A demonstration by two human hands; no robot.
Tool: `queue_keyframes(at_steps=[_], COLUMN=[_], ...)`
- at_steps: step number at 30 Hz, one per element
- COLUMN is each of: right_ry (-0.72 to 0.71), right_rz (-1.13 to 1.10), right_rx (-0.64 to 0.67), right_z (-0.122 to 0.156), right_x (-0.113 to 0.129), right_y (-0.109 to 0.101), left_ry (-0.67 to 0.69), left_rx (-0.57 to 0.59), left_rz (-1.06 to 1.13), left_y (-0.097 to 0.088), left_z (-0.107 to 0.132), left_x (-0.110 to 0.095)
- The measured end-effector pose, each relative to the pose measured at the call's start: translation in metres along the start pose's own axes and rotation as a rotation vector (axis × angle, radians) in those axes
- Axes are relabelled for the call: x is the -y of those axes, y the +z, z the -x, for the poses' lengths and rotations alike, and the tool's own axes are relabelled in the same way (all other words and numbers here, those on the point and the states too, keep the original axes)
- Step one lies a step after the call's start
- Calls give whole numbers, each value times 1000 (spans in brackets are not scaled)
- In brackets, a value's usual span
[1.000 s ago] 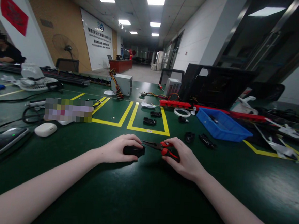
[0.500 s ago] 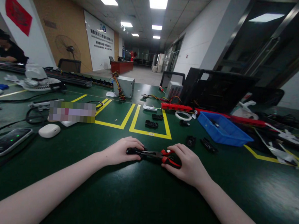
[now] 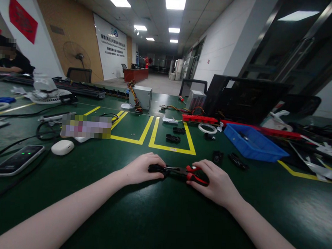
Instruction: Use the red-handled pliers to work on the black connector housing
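My left hand (image 3: 145,170) is closed around a small black plastic part (image 3: 155,168), pinching it between thumb and fingers just above the green table. In my right hand (image 3: 217,183) is a pair of long-nose pliers (image 3: 197,179) with red and black handles, which are spread somewhat apart. The pliers' jaws point left and meet the end of the black part; what exactly lies between them is too small to make out. Beyond my hands, two similar black parts (image 3: 173,138) lie inside a yellow-taped rectangle. More black pieces (image 3: 238,161) rest past my right hand.
A blue tray (image 3: 255,146) stands to the right, near a white ring (image 3: 207,128) and red power strips (image 3: 199,119). Metal power supply units (image 3: 143,97) sit farther back. On the left are a phone-like device (image 3: 18,160), a white case (image 3: 62,147) and cables. Another person (image 3: 13,58) sits far left.
The view has turned slightly left, so everything appears shifted to the right. Both hands keep their hold on the black part and the pliers, with little other visible change.
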State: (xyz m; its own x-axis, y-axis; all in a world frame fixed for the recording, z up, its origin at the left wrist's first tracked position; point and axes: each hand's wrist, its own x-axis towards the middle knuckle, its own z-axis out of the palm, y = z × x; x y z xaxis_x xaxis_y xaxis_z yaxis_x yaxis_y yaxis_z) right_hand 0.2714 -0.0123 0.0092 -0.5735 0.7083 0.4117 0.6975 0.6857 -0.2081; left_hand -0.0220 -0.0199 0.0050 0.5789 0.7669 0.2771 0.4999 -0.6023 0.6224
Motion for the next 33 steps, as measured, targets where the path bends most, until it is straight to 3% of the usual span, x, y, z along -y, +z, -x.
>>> queue_keyframes(at_steps=[18, 33], right_ry=[82, 142], right_rz=[-78, -115], right_rx=[98, 122], right_z=[-1, -2], right_x=[1, 3], right_y=[-5, -4], left_ry=[90, 57], left_rx=[-4, 29], left_rz=[-65, -90], left_y=[5, 1], left_z=[2, 0], left_x=[4, -1])
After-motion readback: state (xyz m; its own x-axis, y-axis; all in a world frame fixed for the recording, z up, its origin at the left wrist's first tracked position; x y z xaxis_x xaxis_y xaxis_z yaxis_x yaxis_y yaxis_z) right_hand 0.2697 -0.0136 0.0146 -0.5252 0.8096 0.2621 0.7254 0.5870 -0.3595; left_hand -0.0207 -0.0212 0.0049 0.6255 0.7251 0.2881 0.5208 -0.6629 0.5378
